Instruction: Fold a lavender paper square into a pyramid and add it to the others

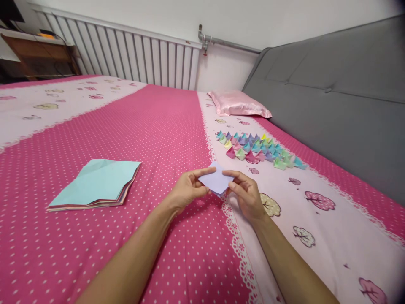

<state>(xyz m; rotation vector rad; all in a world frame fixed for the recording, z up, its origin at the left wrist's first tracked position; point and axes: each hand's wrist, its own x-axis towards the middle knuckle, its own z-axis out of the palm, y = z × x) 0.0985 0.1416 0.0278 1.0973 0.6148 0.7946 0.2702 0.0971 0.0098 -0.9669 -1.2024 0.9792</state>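
Note:
A folded piece of lavender origami paper (217, 180), roughly diamond-shaped, is held up between my two hands over the bed. Thumb and fingers of my left hand (190, 188) pinch its left corner. On the opposite side, my right hand (246, 192) grips the right corner in the same way. Beyond them, several small folded paper boats (253, 147) in blue, green, pink, purple and yellow stand in rows on the sheet. To the left lies a stack of square paper (95, 183) with a light blue sheet on top.
The bedsheet (152, 126) is pink with white dots and pale printed bands. A pink pillow (238, 104) rests near the grey padded headboard (332, 80). Behind the bed are a white radiator (126, 52) and a pipe with a valve (205, 44). A wooden desk (38, 52) stands far left.

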